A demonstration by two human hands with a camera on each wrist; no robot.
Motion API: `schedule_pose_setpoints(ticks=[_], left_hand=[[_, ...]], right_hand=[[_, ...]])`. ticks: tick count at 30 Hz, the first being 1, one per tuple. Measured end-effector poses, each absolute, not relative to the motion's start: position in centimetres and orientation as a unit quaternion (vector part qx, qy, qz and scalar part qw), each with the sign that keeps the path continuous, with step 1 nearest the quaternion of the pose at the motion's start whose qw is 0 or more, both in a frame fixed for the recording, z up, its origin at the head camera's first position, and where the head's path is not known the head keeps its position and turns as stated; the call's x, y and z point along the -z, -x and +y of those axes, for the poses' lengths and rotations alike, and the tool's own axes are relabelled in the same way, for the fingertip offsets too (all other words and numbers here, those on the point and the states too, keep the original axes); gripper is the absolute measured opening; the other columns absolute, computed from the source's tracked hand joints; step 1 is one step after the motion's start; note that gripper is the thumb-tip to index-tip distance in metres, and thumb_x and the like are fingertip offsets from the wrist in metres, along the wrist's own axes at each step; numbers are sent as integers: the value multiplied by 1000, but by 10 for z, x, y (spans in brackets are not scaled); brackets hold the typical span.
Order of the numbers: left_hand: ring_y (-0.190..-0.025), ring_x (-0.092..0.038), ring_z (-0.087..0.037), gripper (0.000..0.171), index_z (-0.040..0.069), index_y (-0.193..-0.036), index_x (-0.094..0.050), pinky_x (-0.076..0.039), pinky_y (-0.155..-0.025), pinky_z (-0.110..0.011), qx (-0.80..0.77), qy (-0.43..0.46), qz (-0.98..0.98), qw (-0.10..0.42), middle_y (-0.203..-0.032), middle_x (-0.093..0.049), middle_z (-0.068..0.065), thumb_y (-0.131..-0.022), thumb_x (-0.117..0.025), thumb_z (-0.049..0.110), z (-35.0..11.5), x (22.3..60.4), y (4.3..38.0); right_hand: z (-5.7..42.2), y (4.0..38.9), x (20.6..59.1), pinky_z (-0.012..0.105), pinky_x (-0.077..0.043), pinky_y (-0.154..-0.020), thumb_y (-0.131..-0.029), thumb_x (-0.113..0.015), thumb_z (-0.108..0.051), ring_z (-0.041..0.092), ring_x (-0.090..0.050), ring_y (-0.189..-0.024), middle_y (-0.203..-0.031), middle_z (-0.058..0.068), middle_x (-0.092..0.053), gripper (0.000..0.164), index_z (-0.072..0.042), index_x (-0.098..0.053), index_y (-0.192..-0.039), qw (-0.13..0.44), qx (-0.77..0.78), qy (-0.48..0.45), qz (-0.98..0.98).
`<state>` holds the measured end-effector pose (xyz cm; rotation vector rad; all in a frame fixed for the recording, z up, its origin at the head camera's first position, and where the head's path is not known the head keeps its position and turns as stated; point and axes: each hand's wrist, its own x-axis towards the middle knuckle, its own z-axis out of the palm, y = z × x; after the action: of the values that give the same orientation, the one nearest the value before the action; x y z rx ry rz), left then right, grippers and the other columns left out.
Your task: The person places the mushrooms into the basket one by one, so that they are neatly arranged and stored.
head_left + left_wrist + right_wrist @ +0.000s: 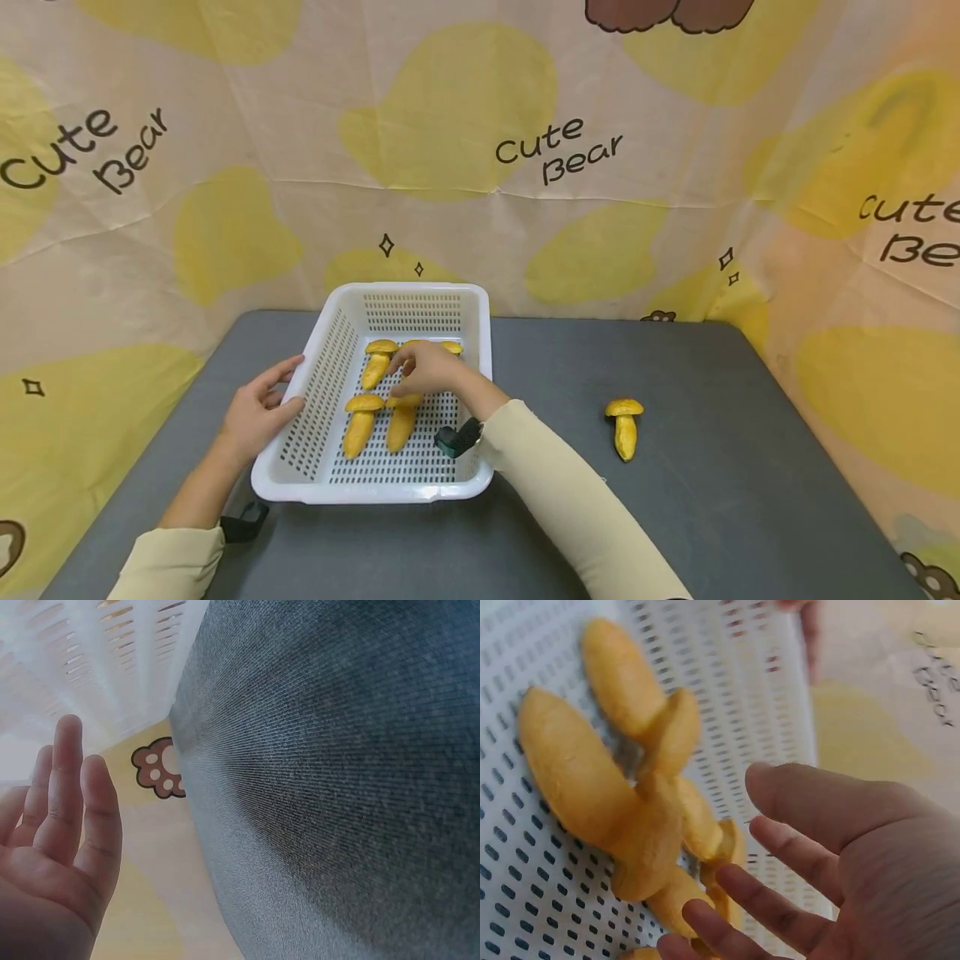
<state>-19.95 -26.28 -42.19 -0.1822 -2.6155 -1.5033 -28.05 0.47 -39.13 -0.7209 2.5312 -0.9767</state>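
Observation:
A white perforated plastic basket [465, 493] stands on the table with several yellow toy mushrooms [360, 427] lying in it. My left hand [253, 417] is at the basket's left side, fingers fairly straight against the outer wall and rim; in the left wrist view the fingers [67, 795] look relaxed. Over the basket hovers my right hand [431, 369], partly hiding the mushrooms beneath. In the right wrist view its fingers are spread and hold nothing, close to a cluster of mushrooms [577, 765]. One more mushroom [624, 429] lies on the table, right of the basket.
The grey table [712, 500] extends to the right of the basket and in front of it. Behind it hangs a cream cloth [450, 108] with yellow patches and "Cute Bear" lettering. Both wrists wear dark camera straps.

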Motion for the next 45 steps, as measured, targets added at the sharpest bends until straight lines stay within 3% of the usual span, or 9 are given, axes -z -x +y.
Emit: schedule_pose_setpoints(ticks=[3,9,13,21,33,39,45], left_hand=[[-70,-66,0,60,6,-147,-38,-58,-54,-30,496,57,-864,59,-122,-49,-23,-89,-55,4,-264,420,199],[-71,-67,-1,61,7,-148,-37,-58,-54,-30,500,56,-862,51,-123,-48,-22,-90,-56,4,-263,420,198],[-70,-67,-2,61,7,-148,-37,-58,-54,-30,498,58,-863,54,-122,-48,-22,-90,-56,4,-262,422,198],[-70,-67,0,60,4,-147,-37,-58,-54,-31,502,67,-860,58,-120,-47,-22,-89,-55,3,-261,421,201],[-70,-68,-3,60,7,-147,-37,-58,-54,-31,500,55,-863,52,-123,-48,-24,-90,-55,4,-261,421,199],[-70,-67,-2,60,6,-147,-38,-58,-54,-31,500,58,-863,52,-121,-49,-23,-90,-55,4,-259,422,201],[-71,-66,0,60,5,-147,-37,-58,-54,-30,503,61,-861,56,-122,-47,-23,-90,-55,3,-262,422,201]], right_hand=[[8,280,388,25,-53,-78,-81,-76,-26,18,-60,-107,-119,7,-64,33,-15,-69,-111,156,355,249,888],[8,270,371,26,-52,-81,-81,-75,-28,23,-60,-110,-120,8,-65,31,-19,-69,-110,129,383,258,878],[10,262,355,22,-52,-79,-81,-76,-28,19,-64,-102,-116,3,-66,29,-24,-70,-109,117,401,268,868],[27,250,332,23,-53,-83,-82,-74,-23,15,-63,-99,-115,0,-65,29,-21,-69,-110,82,431,285,852],[64,241,335,32,-52,-87,-83,-71,-26,18,-62,-104,-117,-1,-66,30,-20,-68,-112,9,415,278,866],[86,237,336,34,-55,-79,-84,-71,-26,25,-63,-102,-119,0,-64,31,-23,-67,-114,14,419,246,874],[103,234,335,34,-55,-80,-85,-69,-28,28,-63,-104,-118,-2,-65,32,-22,-67,-116,6,399,248,883]])
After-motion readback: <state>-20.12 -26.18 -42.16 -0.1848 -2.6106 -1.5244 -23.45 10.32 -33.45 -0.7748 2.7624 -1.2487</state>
